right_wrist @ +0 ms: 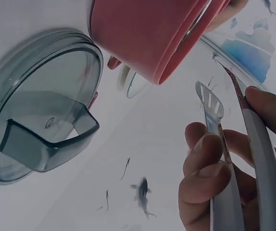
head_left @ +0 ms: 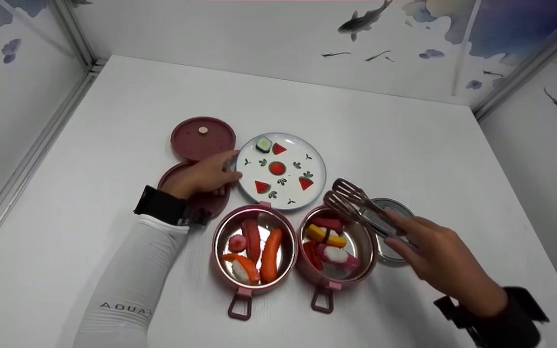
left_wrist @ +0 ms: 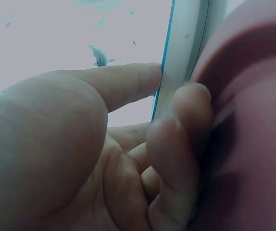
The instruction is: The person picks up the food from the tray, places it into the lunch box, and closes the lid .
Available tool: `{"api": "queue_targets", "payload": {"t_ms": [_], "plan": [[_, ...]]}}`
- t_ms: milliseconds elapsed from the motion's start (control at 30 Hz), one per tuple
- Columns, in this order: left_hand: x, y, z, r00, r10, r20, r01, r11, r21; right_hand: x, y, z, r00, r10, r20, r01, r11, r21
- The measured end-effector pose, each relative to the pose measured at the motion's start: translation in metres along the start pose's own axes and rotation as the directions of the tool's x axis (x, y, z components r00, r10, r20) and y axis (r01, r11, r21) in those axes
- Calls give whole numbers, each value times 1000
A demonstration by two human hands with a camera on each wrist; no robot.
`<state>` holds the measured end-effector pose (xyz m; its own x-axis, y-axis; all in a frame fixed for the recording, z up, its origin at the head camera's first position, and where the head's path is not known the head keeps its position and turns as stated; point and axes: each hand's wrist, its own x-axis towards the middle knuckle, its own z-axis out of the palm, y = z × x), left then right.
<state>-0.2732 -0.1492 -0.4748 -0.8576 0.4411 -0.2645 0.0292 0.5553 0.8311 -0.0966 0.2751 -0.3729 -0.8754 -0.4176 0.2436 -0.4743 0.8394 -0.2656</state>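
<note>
My left hand (head_left: 206, 174) holds the left rim of a white plate (head_left: 295, 150) with watermelon drawings, its thumb and forefinger at the edge and other fingers curled in the left wrist view. A toy sushi roll (head_left: 264, 144) lies near the plate's upper left rim. My right hand (head_left: 435, 246) grips metal serving tongs (head_left: 373, 212); their slotted tips are apart, with nothing between them, over the right pot's edge. Toy sushi pieces, one with a yellow top (head_left: 326, 235), lie in the right pink pot (head_left: 371, 258). The left pink pot (head_left: 216, 256) contains a toy sausage (head_left: 271, 253) and other toy food.
A dark red lid (head_left: 186, 137) lies left of the plate; a second dark red lid (head_left: 215, 205) is partly beneath my left hand. Behind the tongs is a clear grey lid (right_wrist: 42, 106), right of the right pot. Printed white walls enclose the white table (head_left: 380, 130).
</note>
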Motion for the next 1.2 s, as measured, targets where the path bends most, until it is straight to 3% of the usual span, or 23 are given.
{"api": "queue_targets", "payload": {"t_ms": [100,233,500,733,900,1200], "plan": [[1,2,0,1000,3,3,-3,1000,3,23,4,8,999,-38,16,37,999,9],[2,1,1,1000,8,5,-8,1000,-1,58,7,19,995,-28,92,27,1000,13],[-8,-12,3,1000,-13,13,13,1000,-4,127,-1,50,974,-17,227,12,1000,25],[-9,-14,4,1000,-5,11,5,1000,-27,178,-11,70,950,3,313,7,999,-31],[-7,-12,3,1000,8,17,-8,1000,-29,197,-15,77,933,48,356,-25,997,-69],[-1,-2,0,1000,14,14,-14,1000,-17,207,-15,78,919,92,383,-61,994,-90]]}}
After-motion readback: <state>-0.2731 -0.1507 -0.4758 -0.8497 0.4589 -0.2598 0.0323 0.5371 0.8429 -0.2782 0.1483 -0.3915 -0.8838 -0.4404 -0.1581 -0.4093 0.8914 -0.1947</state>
